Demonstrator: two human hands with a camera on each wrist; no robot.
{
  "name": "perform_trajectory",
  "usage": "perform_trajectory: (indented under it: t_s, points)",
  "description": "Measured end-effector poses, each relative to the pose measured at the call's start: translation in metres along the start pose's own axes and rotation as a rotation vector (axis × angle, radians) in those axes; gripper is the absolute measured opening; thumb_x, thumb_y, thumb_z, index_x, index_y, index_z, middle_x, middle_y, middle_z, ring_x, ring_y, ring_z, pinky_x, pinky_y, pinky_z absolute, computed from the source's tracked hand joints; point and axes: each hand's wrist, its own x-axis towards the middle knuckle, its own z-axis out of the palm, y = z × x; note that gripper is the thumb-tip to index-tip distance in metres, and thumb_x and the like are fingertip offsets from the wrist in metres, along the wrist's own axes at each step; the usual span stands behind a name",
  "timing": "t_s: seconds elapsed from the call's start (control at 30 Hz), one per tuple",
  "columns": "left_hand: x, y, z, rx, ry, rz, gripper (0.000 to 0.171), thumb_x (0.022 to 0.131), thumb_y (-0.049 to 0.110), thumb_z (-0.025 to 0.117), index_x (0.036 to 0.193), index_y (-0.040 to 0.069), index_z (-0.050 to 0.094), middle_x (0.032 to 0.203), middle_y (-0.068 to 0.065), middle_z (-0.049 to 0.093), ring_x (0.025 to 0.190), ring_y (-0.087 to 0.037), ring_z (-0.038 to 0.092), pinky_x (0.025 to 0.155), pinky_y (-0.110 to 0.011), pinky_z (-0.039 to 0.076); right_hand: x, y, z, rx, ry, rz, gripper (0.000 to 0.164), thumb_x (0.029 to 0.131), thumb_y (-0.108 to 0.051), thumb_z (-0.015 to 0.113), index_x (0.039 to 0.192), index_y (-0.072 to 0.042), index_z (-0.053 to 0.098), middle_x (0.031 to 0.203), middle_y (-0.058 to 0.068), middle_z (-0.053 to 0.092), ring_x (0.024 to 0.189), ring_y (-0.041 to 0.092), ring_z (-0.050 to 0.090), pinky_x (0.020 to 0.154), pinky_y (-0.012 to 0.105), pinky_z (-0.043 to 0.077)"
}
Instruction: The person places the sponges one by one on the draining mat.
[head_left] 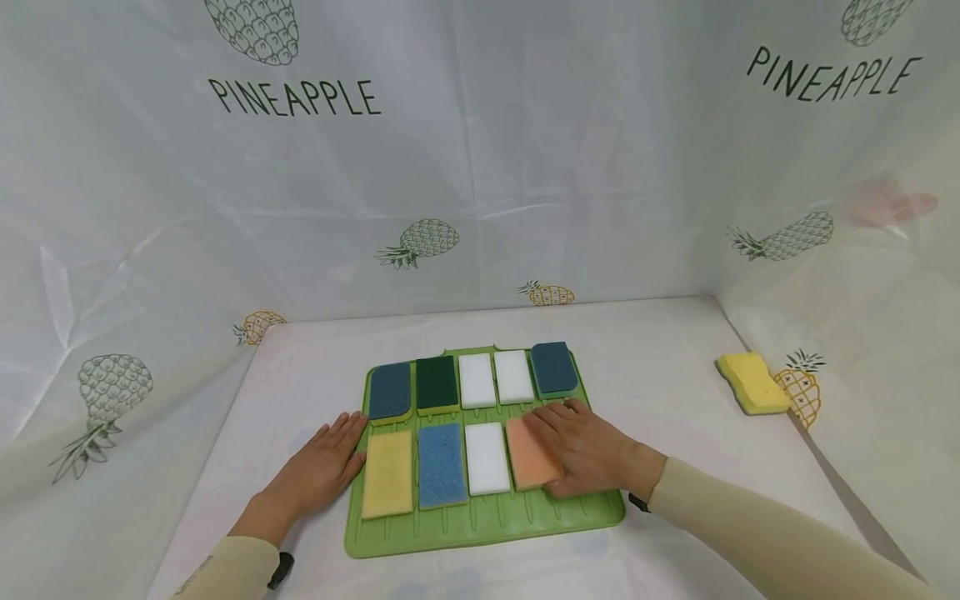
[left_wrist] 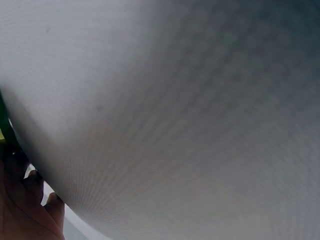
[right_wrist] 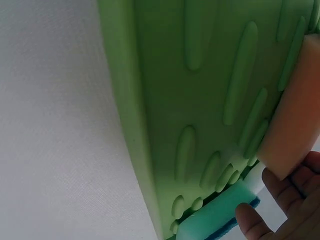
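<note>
An orange sponge [head_left: 528, 454] lies at the right end of the near row on a green ribbed tray [head_left: 487, 533]. My right hand [head_left: 581, 446] grips this sponge along its right side, with the fingers by its far end and the thumb by its near corner. In the right wrist view, fingertips touch the end of the orange sponge [right_wrist: 295, 115]; the thumb is hidden there. My left hand [head_left: 322, 462] rests on the table at the tray's left edge, its fingers extended and touching the rim. Beside it lies a yellow sponge [head_left: 387, 475].
A blue sponge [head_left: 442, 465] and white sponge [head_left: 487, 458] share the near row. The far row holds several sponges, including a dark green one [head_left: 437, 383] and a dark blue one [head_left: 553, 368]. Another yellow sponge [head_left: 753, 383] lies at the table's right edge, by the curtain [head_left: 525, 167].
</note>
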Motion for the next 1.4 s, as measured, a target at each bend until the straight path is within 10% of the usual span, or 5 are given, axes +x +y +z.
perform_trajectory:
  t_s: [0.8, 1.13, 1.4]
  points:
    - [-0.001, 0.001, -0.002, -0.004, 0.006, 0.005, 0.063, 0.111, 0.032, 0.054, 0.162, -0.001, 0.037, 0.167, -0.019, 0.041, 0.156, -0.043, 0.035, 0.125, -0.062, 0.034, -0.001, 0.001, -0.003, 0.088, -0.075, 0.048, 0.106, 0.089, -0.082, 0.058, 0.162, -0.007, 0.04, 0.158, 0.012, 0.051, 0.144, 0.03, 0.05, 0.112, 0.058, 0.046]
    - [0.0, -0.001, 0.0, -0.004, 0.009, 0.005, 0.063, 0.112, 0.033, 0.053, 0.163, 0.0, 0.037, 0.167, -0.02, 0.04, 0.155, -0.043, 0.035, 0.124, -0.063, 0.034, -0.006, 0.035, -0.012, -0.047, 0.284, 0.002, 0.068, 0.097, -0.055, 0.069, 0.141, -0.004, 0.063, 0.132, 0.011, 0.068, 0.119, 0.029, 0.066, 0.096, 0.048, 0.056]
    - [-0.001, 0.0, 0.0, -0.014, 0.01, 0.005, 0.063, 0.111, 0.032, 0.053, 0.162, -0.001, 0.037, 0.166, -0.02, 0.041, 0.155, -0.043, 0.035, 0.124, -0.063, 0.034, -0.031, 0.072, -0.012, -0.118, 0.272, 0.094, 0.061, 0.099, -0.043, 0.072, 0.14, 0.002, 0.062, 0.128, 0.016, 0.068, 0.117, 0.034, 0.065, 0.095, 0.052, 0.057]
